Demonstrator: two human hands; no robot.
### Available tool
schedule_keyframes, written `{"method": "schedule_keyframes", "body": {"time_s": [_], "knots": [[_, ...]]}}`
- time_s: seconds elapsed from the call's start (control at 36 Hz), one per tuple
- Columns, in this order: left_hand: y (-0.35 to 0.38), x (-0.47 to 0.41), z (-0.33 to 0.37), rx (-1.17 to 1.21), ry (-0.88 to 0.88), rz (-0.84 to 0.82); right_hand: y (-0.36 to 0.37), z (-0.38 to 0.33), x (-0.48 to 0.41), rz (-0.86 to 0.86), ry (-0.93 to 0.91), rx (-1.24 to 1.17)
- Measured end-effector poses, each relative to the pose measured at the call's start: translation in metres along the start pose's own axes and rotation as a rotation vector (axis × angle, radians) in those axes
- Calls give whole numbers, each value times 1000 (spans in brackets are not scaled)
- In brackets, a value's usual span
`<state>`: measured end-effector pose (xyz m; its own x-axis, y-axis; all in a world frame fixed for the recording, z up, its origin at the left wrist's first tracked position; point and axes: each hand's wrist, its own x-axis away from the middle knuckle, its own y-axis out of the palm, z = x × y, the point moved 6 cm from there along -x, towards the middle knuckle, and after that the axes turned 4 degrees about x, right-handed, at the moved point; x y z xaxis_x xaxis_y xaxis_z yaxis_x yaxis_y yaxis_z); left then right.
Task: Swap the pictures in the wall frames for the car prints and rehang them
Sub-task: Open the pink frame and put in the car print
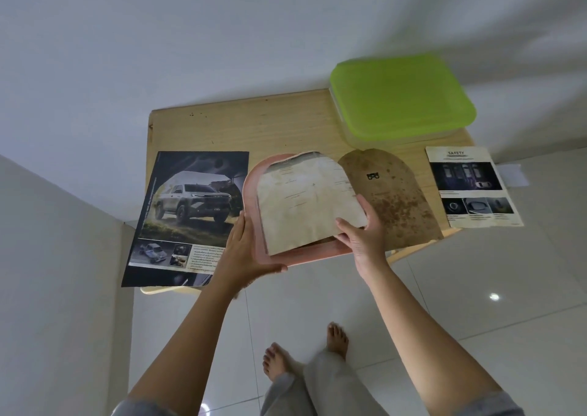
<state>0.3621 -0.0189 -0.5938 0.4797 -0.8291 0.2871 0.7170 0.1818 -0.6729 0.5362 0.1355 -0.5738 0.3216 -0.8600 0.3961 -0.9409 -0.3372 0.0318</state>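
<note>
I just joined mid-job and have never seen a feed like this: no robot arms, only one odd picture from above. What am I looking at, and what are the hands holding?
There is no machine here. A person works with bare hands, and the single picture comes from a wide-angle camera on their head, looking down, which is why you see arms and feet. The left hand grips the edge of a pink arched frame at the near edge of a wooden table. The right hand pinches a yellowed old sheet that lies in the frame. On the table lie a big car print to the left, a stained brown backing board and a smaller page headed SAFETY to the right, and a box with a green lid at the back.
</note>
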Motion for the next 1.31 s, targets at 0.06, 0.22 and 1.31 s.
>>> {"method": "schedule_keyframes", "body": {"time_s": [0.06, 0.22, 1.31], "knots": [[-1, 1, 3, -6, 15, 12, -23, -7, -8, 53, -50, 26], [-1, 0, 5, -23, 15, -2, -117, -1, -23, 324, -52, 92], [8, 10, 5, -20, -182, 72, -243, -29, -82, 673, 39, 621]]}}
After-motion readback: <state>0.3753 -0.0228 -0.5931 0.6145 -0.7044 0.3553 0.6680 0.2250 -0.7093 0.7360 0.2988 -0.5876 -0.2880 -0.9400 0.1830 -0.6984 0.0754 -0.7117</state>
